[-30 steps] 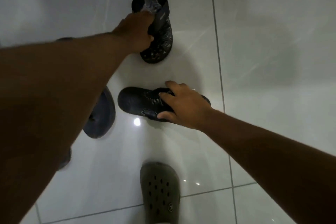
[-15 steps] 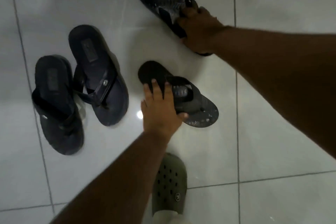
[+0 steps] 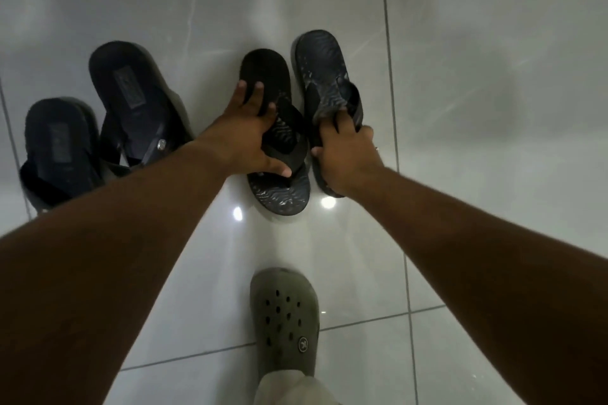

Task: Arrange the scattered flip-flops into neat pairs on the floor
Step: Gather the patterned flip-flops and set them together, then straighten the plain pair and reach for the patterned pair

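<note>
Both hands are down on the black patterned pair right now. The left hand is spread wide and flat over one flip-flop, fingers across the sole and thumb down near the strap, more pressing than gripping. The right hand is closed around the other flip-flop, with fingers hooked in at the strap, so that one is actually held.

The two sit just beside each other between the hands, nearly touching along the inner edges, on the tiled floor. They look almost parallel, but the one under the right hand sits further away from the person than the other, so the heels aren't level.

My take on finishing this well: keep the flat hand as an anchor and slide only the held one back until heels and toes line up. Glossy tile probably means they skate easily, so small nudges, then lift both hands straight up so nothing gets dragged.

Off to the outside of the left hand there's a dark blue pair, one overlapping the other a bit, so that probably wants tidying too. The green clog below the hands is on the person's foot, so leave it out.
</note>
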`<action>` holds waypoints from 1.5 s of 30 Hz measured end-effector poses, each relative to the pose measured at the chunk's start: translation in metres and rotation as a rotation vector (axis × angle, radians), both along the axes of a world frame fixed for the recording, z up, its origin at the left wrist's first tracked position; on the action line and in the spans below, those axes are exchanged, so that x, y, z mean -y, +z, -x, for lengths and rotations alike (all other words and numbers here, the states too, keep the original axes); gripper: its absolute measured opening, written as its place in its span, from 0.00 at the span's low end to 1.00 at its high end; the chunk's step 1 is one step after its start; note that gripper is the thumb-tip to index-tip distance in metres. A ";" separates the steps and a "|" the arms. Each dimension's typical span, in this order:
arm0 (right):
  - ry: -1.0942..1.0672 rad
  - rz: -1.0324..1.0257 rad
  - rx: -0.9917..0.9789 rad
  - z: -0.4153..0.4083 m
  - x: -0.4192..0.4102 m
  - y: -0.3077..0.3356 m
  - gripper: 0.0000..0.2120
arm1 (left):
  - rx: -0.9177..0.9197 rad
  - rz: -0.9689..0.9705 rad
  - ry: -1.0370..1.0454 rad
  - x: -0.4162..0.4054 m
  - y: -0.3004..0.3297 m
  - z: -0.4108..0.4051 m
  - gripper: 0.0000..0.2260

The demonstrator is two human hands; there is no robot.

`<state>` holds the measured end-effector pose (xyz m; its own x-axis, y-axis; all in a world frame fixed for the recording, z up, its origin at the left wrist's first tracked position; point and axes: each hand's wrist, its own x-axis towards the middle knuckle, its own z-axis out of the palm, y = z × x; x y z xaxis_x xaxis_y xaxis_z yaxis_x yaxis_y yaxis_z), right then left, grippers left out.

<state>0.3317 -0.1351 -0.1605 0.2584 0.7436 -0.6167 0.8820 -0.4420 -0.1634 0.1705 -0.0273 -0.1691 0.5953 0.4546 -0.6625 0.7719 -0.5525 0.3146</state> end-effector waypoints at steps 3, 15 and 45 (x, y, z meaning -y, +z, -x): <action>-0.052 0.021 -0.004 0.007 0.018 0.003 0.28 | 0.008 -0.010 -0.082 0.004 -0.003 -0.006 0.54; 0.068 -0.199 0.033 0.136 -0.026 0.059 0.39 | -0.075 -0.254 0.105 -0.012 0.063 0.154 0.50; 0.264 0.177 -0.177 0.490 -0.116 -0.008 0.41 | -0.135 -0.006 0.451 -0.086 0.013 0.531 0.47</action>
<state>-0.1584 -0.0189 -0.1686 -0.0503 0.6483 -0.7598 0.9343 -0.2382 -0.2652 -0.3603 0.0587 -0.1561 0.2464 0.6523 -0.7168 0.9691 -0.1539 0.1930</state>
